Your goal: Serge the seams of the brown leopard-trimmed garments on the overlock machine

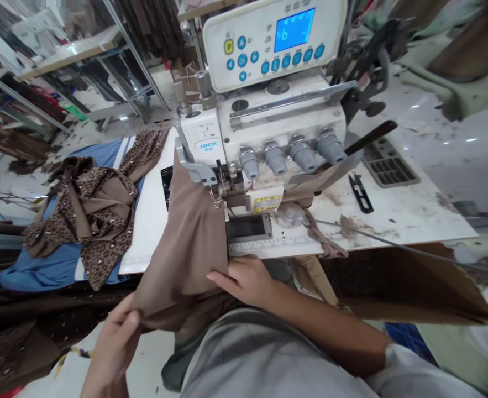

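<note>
A brown fabric piece [185, 243] runs from under the presser foot of the white sewing machine [202, 132] down over the table edge. My left hand [119, 337] pinches its lower left corner, thumb on top. Near the table's front edge my right hand [247, 279] grips the fabric's right edge, with the thumb above and the other fingers partly hidden beneath. The cloth hangs in soft folds between both hands. Above the machine, the control panel [277, 41] has a lit blue screen.
Leopard-print garments [98, 215] lie heaped over blue cloth [40, 271] at the left. Black thread snips [360, 193] rest on the white table [418, 215], near a grey tray [393, 163]. Below the right side stands an open cardboard box [413, 293].
</note>
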The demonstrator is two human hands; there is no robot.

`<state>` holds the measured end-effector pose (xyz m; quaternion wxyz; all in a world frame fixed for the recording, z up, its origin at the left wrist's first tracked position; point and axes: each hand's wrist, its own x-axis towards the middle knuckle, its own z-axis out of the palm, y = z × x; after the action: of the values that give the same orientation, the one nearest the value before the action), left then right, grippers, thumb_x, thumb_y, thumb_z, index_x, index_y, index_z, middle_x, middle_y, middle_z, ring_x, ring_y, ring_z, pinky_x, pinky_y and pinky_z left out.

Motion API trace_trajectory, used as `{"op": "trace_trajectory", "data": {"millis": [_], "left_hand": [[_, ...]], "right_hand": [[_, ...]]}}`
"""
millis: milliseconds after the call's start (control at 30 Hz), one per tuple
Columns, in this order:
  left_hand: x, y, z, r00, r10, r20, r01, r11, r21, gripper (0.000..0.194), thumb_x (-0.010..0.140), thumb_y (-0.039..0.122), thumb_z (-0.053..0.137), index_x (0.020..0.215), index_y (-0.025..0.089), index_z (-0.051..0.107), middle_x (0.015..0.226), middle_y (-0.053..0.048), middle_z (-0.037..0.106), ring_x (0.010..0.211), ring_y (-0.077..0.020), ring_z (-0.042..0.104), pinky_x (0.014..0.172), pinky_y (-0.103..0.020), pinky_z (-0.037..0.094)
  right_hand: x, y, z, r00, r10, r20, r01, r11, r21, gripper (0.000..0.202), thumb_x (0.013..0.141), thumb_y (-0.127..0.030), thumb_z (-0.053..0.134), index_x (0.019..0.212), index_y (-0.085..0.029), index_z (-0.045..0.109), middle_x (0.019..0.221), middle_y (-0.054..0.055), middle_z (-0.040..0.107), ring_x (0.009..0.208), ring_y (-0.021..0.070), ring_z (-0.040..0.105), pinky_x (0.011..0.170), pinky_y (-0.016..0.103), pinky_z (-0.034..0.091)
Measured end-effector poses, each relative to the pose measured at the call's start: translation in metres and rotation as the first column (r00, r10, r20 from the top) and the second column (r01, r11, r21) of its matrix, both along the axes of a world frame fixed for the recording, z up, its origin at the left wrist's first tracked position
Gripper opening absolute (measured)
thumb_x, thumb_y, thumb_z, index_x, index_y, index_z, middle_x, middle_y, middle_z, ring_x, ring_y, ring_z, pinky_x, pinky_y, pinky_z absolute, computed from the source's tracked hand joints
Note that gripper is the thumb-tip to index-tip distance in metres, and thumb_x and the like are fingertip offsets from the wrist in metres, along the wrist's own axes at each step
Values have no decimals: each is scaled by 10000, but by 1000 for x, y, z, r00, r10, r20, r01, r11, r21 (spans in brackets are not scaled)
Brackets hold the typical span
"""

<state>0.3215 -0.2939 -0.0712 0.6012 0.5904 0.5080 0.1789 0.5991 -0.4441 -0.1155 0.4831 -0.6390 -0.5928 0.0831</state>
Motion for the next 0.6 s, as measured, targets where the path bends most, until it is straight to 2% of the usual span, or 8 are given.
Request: {"op": "trace_trajectory", "data": {"millis": [67, 167, 267, 300, 400, 433, 533, 600], "left_hand": [[-2, -1, 3, 997, 82, 8, -81, 996, -28, 584, 575, 567, 948, 1021, 248, 748, 1036, -63, 784, 1052, -349, 728, 870, -425, 629], [1, -3, 9, 994, 45, -98, -48, 998, -28, 581, 520, 427, 1004, 1010, 237, 755, 1005, -55, 785, 1012, -307, 735, 852, -346, 622], [1, -4, 12, 960, 270, 76, -274, 961, 48, 586, 577, 557, 948, 1049, 279, 738, 1012, -26, 785, 967, -275, 739, 831, -340, 625], [0, -3, 12, 956, 287, 63, -290, 956, 53, 618, 543, 565, 959, 1044, 278, 741, 1007, -28, 788, 973, -288, 739, 832, -354, 628], [-5, 0, 11, 978, 100, -181, -102, 995, -2, 598, 464, 522, 997, 927, 218, 773, 945, -74, 793, 1025, -356, 732, 897, -413, 622], [-7, 1, 12, 976, 94, -197, -96, 995, 0, 580, 476, 563, 980, 890, 213, 774, 919, -80, 791, 1022, -367, 732, 901, -434, 622], [-18, 0, 16, 964, 213, -157, -203, 976, 79, 603, 471, 648, 938, 879, 237, 768, 888, -70, 785, 1019, -373, 729, 863, -456, 638], [-31, -3, 19, 956, 138, -259, -127, 990, 58, 613, 393, 547, 987, 879, 242, 772, 898, -71, 786, 1041, -397, 718, 832, -455, 651]], "right_hand": [[0, -1, 7, 999, -4, -34, 4, 1000, -2, 651, 1134, -536, 393, 594, -199, 526, 530, -3, 546, 517, 127, 525, 561, 294, 317], [1, -3, 17, 995, -17, -94, 15, 1000, -14, 651, 1123, -552, 410, 573, -208, 472, 515, -16, 486, 502, 121, 470, 540, 294, 285], [1, -6, 24, 987, 4, -161, -10, 999, -33, 647, 1106, -567, 435, 566, -211, 416, 513, -30, 425, 493, 111, 402, 522, 292, 254], [0, -7, 25, 981, 13, -193, -20, 999, -34, 645, 1099, -571, 448, 566, -211, 392, 512, -38, 400, 488, 106, 378, 518, 288, 248], [-2, -8, 26, 953, 11, -302, -25, 999, -42, 630, 1080, -554, 491, 577, -210, 331, 515, -58, 336, 481, 93, 312, 514, 275, 248], [-2, -7, 25, 944, 8, -330, -24, 999, -45, 620, 1075, -542, 503, 583, -210, 326, 521, -61, 325, 484, 92, 305, 517, 271, 253], [0, -1, 20, 911, 1, -412, -21, 999, -46, 572, 1050, -510, 537, 605, -214, 331, 544, -65, 305, 507, 95, 315, 529, 264, 262], [4, 6, 18, 865, -25, -500, 2, 999, -48, 539, 1027, -498, 548, 622, -220, 325, 557, -68, 293, 524, 98, 314, 521, 257, 253]]}}
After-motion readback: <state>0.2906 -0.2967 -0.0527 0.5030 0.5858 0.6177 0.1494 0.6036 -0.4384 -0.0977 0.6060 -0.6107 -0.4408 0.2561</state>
